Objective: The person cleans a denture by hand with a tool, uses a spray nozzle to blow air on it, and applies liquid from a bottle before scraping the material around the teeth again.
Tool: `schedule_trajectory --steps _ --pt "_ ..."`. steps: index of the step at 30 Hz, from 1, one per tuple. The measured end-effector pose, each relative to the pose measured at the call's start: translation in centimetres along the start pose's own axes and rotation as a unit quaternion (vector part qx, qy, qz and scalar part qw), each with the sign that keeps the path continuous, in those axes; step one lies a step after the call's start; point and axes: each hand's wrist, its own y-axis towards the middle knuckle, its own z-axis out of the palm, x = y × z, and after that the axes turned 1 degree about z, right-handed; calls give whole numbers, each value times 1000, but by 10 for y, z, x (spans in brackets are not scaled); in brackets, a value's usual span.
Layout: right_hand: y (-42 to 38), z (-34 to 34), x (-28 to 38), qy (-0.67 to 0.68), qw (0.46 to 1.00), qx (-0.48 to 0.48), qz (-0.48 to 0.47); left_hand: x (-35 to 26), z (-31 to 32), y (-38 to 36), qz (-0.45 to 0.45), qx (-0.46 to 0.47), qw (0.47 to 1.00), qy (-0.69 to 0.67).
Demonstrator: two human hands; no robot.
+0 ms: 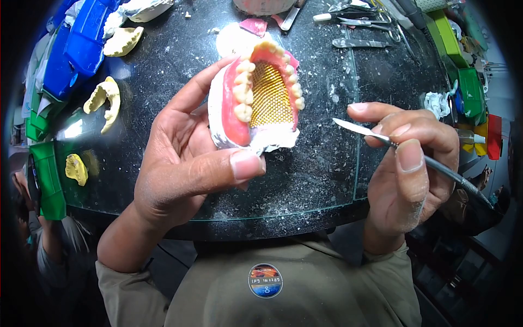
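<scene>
My left hand (185, 147) grips a white plaster cast that carries a denture model (236, 128) with pink wax, a row of cream teeth and a gold mesh (271, 98) across the palate. The thumb presses on the cast's lower edge, and the teeth face up towards the camera. To the right, apart from the model, my right hand (411, 158) is closed around a thin metal carving knife (354, 128). Its pointed blade is directed left, towards the model, without touching it.
Yellow plaster pieces (103, 103) lie on the dusty black table (305, 191) at the left, beside blue bins (76, 49) and green bins (49, 180). Metal tools (362, 43) lie at the back right. Green, yellow and red bins (494, 136) line the right edge.
</scene>
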Motion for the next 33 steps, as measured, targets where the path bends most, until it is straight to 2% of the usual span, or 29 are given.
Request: schedule_trajectory --steps 3,6,9,13,18,33 --pt "0 0 0 1 1000 -1 1 -2 -2 0 -17 9 1000 15" --pt "0 1 1 2 1000 -4 1 0 -14 2 -19 82 993 -86" --pt "0 1 1 0 1000 -4 2 0 -11 1 -11 74 994 -83" --pt "0 1 1 1 1000 -4 1 -3 -3 2 -37 14 999 0" --pt "0 0 1 1 1000 -2 2 -6 -9 3 -57 45 997 -29" --pt "0 2 1 6 1000 -9 1 -7 -6 0 -73 35 996 -47"
